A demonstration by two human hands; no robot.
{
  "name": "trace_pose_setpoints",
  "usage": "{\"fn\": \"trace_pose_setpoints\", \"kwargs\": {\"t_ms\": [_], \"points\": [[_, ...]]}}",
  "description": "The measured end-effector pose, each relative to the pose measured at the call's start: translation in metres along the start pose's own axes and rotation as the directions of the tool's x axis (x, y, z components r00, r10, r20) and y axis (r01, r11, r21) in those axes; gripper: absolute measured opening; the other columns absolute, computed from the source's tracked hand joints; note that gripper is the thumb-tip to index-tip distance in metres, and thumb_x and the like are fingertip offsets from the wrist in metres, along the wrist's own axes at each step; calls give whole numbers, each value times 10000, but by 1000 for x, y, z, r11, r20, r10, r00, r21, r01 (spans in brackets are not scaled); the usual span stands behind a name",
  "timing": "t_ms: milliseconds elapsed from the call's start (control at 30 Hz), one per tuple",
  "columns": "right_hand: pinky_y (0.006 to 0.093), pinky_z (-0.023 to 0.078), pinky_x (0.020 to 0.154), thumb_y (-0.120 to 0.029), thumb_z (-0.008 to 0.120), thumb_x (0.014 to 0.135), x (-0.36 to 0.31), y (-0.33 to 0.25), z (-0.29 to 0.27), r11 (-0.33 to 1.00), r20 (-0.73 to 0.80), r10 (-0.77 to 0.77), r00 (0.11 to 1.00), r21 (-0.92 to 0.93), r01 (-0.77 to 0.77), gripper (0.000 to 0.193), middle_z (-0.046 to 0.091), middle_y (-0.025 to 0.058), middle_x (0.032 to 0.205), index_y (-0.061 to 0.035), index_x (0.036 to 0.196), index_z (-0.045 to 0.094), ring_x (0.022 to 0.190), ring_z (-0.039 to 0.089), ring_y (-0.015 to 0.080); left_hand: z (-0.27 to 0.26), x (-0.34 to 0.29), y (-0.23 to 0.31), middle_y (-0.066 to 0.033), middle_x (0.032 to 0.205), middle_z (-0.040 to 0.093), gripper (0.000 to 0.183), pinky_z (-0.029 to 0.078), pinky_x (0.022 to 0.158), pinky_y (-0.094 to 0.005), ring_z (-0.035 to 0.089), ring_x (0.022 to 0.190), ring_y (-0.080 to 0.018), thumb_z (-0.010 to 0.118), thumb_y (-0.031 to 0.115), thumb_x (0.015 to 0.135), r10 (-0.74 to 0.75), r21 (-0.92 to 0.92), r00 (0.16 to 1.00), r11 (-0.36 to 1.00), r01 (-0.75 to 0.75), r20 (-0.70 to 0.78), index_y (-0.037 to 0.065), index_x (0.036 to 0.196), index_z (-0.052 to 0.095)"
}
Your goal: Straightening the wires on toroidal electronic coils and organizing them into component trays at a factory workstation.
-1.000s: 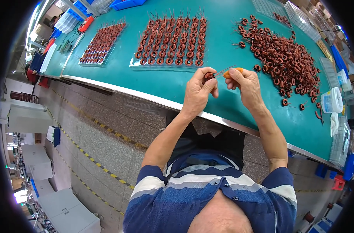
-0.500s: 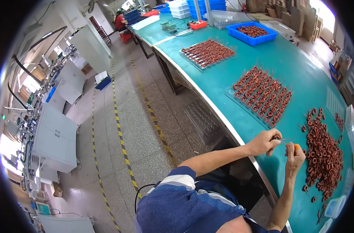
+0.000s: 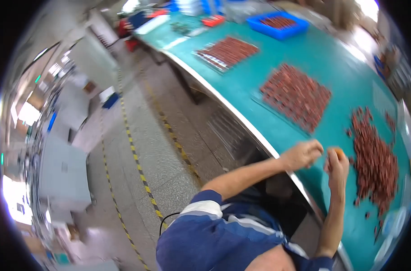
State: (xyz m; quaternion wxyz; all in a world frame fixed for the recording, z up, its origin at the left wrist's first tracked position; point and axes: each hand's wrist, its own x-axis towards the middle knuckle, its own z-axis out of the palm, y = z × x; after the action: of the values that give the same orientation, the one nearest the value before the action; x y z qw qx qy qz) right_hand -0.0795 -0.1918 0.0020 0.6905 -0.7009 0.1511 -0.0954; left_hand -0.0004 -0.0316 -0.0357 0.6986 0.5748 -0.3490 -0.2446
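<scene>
My left hand (image 3: 301, 155) is closed in a pinch just past the table's near edge. Half a second ago a copper-brown wire-wound ring with thin leads showed in its fingers; motion blur and the fingers hide it now. Close by on the right, my right hand (image 3: 336, 166) is closed around a small tool whose orange handle (image 3: 339, 153) shows above the fingers. The tool's tip cannot be made out. Right of that hand lies a loose pile of wire-wound rings (image 3: 374, 162). Beyond my left hand, a clear tray (image 3: 277, 113) carries rows of similar rings (image 3: 298, 97).
The green tabletop (image 3: 241, 90) has a pale metal edge (image 3: 255, 131) along its near side. Farther off are a second tray of rings (image 3: 228, 52) and a blue bin (image 3: 277, 30) with more rings. Clear trays (image 3: 228, 131) lie below the table's edge.
The whole view has shifted and blurred, so the table and trays sit higher and further left. My hands remain close together, with the ring and its leads no longer distinct.
</scene>
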Motion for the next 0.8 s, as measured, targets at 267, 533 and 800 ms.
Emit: {"fn": "trace_pose_setpoints", "kwargs": {"t_ms": [267,533,800], "points": [[219,440,539,-218,643,891,20,10,4,995,69,-81,994,-53,85,237,616,31,716,17,923,635,610,570,83,-1,-2,-5,-36,690,543,169,413,530,-266,501,587,-111,571,168,937,203,381,947,919,-97,-248,32,1031,534],[202,418,473,-346,655,880,12,9,-9,999,-78,-25,997,-47,21,361,614,43,688,13,907,634,558,576,88,6,1,-9,-20,685,522,174,403,520,-244,484,582,-88,535,185,962,174,331,944,940,-75,-279,25,1016,492],[189,393,450,-287,667,874,12,8,-10,973,100,133,986,174,-149,247,615,3,663,-48,835,620,515,555,66,-6,13,20,-122,815,572,233,457,669,-338,572,729,-241,547,128,926,202,565,976,796,-215,88,12,1111,467]]}}
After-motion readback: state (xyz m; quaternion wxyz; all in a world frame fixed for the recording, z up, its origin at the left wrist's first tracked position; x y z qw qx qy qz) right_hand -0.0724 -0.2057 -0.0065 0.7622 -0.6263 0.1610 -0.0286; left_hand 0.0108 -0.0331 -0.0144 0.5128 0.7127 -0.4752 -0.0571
